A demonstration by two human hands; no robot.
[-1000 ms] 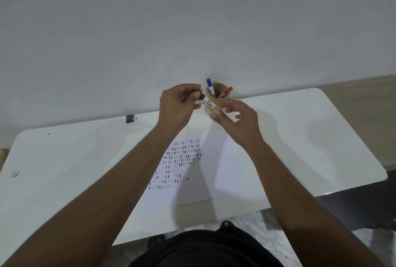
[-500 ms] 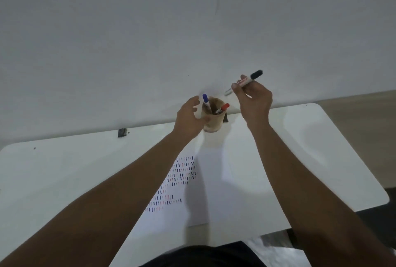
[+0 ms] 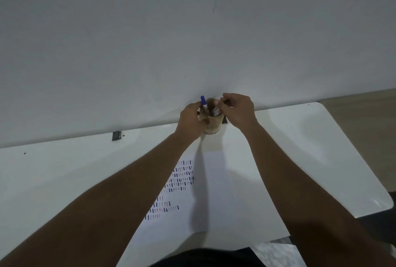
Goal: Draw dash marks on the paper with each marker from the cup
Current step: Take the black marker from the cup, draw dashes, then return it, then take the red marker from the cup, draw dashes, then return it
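Two bare forearms are reaching away from the viewer across a white table (image 3: 64, 181), shown from a camera on the person's head. Nearest the viewer, a dark garment is filling the bottom edge. Just beyond it, a white sheet of paper (image 3: 225, 191) is lying flat on the table between the arms, with rows of short dash marks (image 3: 182, 178) in dark blue, reddish and black tones covering its left part; the left forearm is crossing over some of them. Farther on, at the table's far edge against a pale wall (image 3: 192, 31), a brown cup (image 3: 212, 126) is standing upright. The left hand (image 3: 190, 121) is wrapping around the cup's left side, fingers curled against it and gripping it. A marker with a blue cap (image 3: 203, 103) is sticking up out of the cup, beside the left hand's fingers. The right hand (image 3: 239, 110) is hovering over the cup's right rim, fingertips pinched together on the top of a marker (image 3: 216, 112) whose pale barrel is sitting inside the cup; its cap colour cannot be made out. A small dark object (image 3: 116, 135) is sitting at the far table edge, well to the left of the cup
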